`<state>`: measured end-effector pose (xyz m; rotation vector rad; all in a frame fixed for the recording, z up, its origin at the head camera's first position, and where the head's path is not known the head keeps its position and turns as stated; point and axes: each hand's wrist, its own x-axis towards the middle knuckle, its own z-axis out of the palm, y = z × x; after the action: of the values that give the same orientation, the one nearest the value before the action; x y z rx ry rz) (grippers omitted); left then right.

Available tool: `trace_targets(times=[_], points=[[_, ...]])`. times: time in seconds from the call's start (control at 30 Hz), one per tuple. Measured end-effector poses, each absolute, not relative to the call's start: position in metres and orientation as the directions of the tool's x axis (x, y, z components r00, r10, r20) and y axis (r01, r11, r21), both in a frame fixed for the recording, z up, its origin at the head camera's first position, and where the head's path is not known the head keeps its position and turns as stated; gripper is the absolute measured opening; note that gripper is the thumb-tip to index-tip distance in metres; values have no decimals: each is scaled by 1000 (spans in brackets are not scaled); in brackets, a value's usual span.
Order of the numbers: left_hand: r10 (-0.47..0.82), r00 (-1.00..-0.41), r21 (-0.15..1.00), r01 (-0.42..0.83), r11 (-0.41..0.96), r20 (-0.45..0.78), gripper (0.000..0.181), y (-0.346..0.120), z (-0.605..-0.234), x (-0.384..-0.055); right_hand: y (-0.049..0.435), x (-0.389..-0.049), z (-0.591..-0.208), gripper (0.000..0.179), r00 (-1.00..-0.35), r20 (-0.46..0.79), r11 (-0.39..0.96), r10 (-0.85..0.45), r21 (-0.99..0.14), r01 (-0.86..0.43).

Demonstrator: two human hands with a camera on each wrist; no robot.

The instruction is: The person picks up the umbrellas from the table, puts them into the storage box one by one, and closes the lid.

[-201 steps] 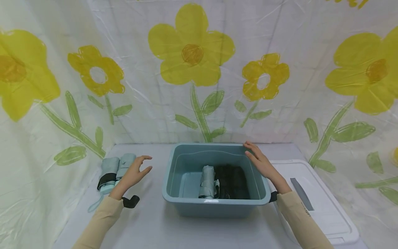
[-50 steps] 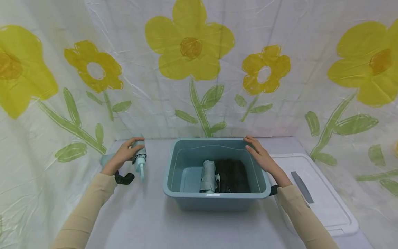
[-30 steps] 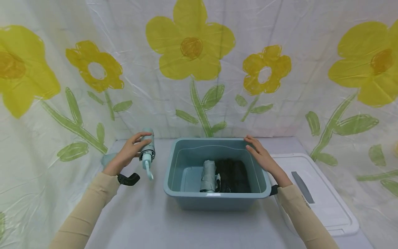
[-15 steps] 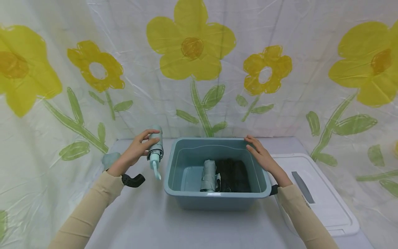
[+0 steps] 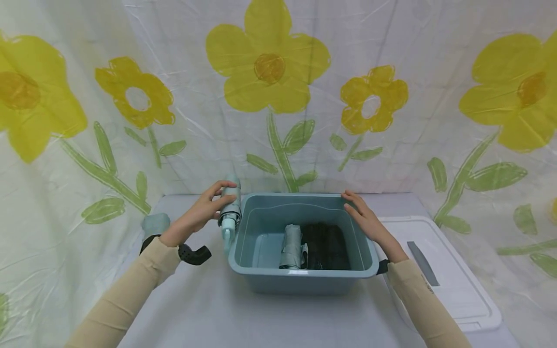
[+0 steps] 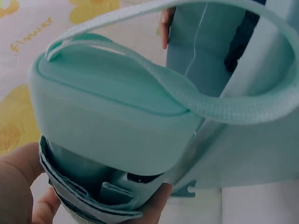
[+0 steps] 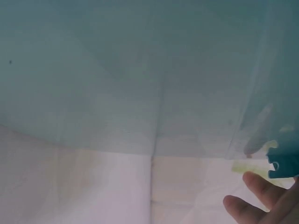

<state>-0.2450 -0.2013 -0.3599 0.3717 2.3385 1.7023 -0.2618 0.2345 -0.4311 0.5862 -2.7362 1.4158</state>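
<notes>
My left hand [image 5: 204, 208] grips a folded mint umbrella [image 5: 229, 212] beside the left rim of the blue-green storage bin [image 5: 304, 280]. The umbrella's handle points down and toward me. In the left wrist view the umbrella's handle [image 6: 107, 107] with its looped wrist strap [image 6: 243, 109] fills the foreground, fingers around the cloth below it. My right hand [image 5: 367, 222] holds the bin's far right corner, thumb over the inside; in the right wrist view fingers [image 7: 261, 191] show along the outer wall. Inside the bin lie a grey-blue folded umbrella [image 5: 290, 246] and black folded bundles [image 5: 324, 246].
Another light blue folded bundle [image 5: 155, 224] with a black band lies at the table's left, partly behind my left wrist. A white lid [image 5: 452, 280] with a grey handle lies right of the bin, under my right forearm. A flower-printed curtain [image 5: 196, 145] encloses the table.
My left hand reached left, took hold of one of two bundles there, an umbrella, and has carried it right to the bin's left rim. My right hand has stayed at the bin's corner.
</notes>
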Motion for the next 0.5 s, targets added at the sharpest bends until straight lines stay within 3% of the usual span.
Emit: trace_targets(times=[0.23, 0.5], points=[[383, -924, 950, 121, 287, 2, 47, -191, -360, -243, 236, -260, -434, 51, -929, 179, 510, -323, -794, -331], [381, -922, 951, 53, 303, -70, 46, -176, -355, -244, 236, -262, -434, 50, -927, 188, 507, -325, -793, -338]])
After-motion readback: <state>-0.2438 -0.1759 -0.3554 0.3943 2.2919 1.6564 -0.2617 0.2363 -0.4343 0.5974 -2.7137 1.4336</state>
